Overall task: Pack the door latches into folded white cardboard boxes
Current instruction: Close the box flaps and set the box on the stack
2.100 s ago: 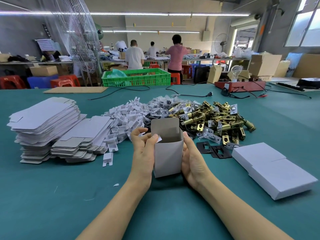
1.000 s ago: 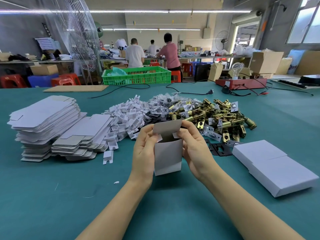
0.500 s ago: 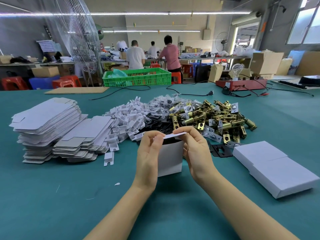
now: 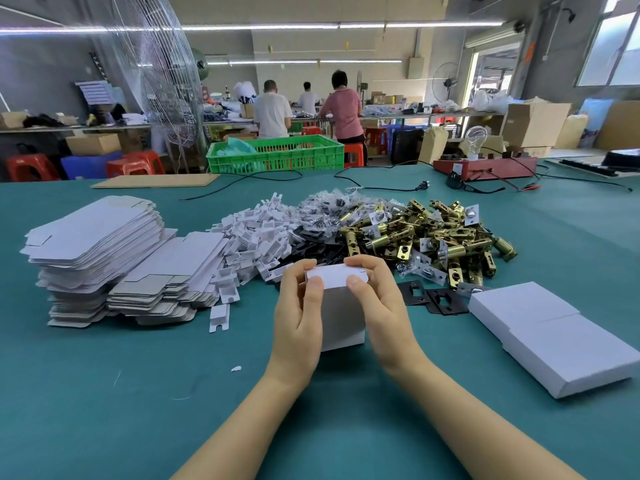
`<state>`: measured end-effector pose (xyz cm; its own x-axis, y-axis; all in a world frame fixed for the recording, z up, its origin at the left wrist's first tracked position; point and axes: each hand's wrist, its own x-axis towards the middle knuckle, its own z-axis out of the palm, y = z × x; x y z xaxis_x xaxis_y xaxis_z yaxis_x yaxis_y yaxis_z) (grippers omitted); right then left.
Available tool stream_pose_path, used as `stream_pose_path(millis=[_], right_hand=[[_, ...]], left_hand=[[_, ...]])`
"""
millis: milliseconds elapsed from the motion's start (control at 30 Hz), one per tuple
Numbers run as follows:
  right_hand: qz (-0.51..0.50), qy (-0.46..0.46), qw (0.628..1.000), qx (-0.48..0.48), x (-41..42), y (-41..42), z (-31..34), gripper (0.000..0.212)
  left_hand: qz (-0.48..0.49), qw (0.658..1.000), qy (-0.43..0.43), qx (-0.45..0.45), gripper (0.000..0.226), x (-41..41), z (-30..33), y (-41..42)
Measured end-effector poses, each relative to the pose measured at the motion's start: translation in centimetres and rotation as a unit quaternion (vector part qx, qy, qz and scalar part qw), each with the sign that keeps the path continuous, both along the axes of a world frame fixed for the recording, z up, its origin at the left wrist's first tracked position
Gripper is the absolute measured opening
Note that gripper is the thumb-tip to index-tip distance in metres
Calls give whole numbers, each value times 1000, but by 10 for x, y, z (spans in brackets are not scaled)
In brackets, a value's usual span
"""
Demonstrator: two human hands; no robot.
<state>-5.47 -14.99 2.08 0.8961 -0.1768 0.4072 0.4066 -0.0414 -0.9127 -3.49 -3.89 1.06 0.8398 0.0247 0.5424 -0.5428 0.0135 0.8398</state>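
Head view: a white cardboard box (image 4: 341,317) stands upright on the green desk (image 4: 138,393), its top flap folded down. The left hand (image 4: 298,317) grips its left side, thumb on the flap; the right hand (image 4: 377,306) pinches the flap's right end. Beyond lies a heap of brass door latches (image 4: 426,237), with white inserts (image 4: 256,237) and flat box blanks (image 4: 104,251) to the left. Closed boxes (image 4: 554,334) lie to the right.
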Motion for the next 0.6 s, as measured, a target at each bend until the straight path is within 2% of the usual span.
stream_pose_path(millis=[133, 400, 600], right_hand=[[-20, -13, 999, -26, 1, 1, -3, 23], [-43, -57, 996, -62, 3, 3, -4, 14], [-35, -55, 997, -43, 3, 3, -5, 10]], left_hand=[[24, 999, -17, 28, 19, 0, 0, 0], [47, 997, -58, 25, 20, 0, 3, -1], [37, 997, -61, 27, 19, 3, 1, 0]])
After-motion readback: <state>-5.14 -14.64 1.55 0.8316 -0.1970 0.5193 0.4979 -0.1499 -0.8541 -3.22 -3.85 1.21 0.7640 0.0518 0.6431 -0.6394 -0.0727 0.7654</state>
